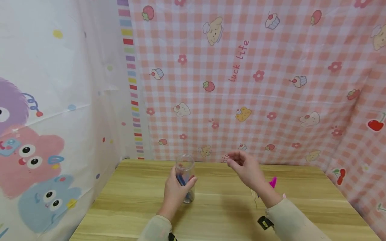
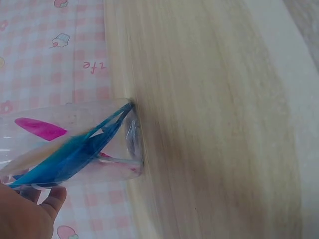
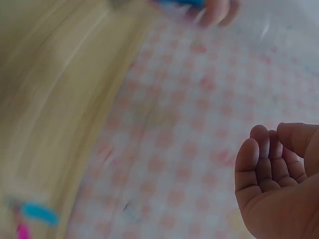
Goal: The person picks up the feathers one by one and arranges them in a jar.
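Observation:
My left hand (image 1: 175,191) grips a clear, open-topped plastic jar (image 1: 185,163) that stands upright on the table. Inside the jar, the left wrist view shows a blue feather-like piece (image 2: 70,158), a pink one (image 2: 40,128) and a beige one, with thin stems toward the base. My right hand (image 1: 246,170) is raised to the right of the jar, apart from it. Its fingers curve loosely toward the thumb, and nothing shows between them in the right wrist view. On the table beyond my right forearm lies a pink feather-like piece (image 1: 273,182), partly hidden by the arm.
The wooden table (image 1: 217,214) ends at a pink checked cloth (image 1: 259,93) behind it. At the left hangs a white cloth (image 1: 69,134) with cartoon figures. A blue piece (image 3: 40,212) lies by the pink one, blurred. A small black item (image 1: 265,222) is at my right sleeve.

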Motion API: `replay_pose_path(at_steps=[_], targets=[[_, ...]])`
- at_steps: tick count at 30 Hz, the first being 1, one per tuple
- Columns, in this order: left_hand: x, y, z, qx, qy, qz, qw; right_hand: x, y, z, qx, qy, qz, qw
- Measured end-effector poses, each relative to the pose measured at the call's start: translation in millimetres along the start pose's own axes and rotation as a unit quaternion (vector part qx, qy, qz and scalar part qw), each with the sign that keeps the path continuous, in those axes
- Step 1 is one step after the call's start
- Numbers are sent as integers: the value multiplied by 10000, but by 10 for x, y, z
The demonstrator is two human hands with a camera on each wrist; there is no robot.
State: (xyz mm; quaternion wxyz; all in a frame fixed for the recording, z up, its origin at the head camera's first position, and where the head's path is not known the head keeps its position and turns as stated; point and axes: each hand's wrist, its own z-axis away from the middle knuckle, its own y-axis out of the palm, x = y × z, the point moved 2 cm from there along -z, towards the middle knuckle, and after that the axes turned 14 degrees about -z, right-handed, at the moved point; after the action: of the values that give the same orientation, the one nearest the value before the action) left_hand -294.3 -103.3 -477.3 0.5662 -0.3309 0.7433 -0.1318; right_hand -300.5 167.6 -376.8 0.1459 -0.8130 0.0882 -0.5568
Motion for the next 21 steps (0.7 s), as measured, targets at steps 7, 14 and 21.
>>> replay_pose_path(at_steps=[7, 14, 21], targets=[[1, 19, 11, 11, -27, 53, 10000, -794, -1012, 315, 17, 536, 1493, 9873], [-3, 7, 16, 7, -34, -7, 10000, -1425, -1561, 632, 567, 1613, 1972, 9653], [-27, 9, 13, 123, -61, 9, 9999, -1556, -1479, 700, 604, 1769, 2406, 9525]])
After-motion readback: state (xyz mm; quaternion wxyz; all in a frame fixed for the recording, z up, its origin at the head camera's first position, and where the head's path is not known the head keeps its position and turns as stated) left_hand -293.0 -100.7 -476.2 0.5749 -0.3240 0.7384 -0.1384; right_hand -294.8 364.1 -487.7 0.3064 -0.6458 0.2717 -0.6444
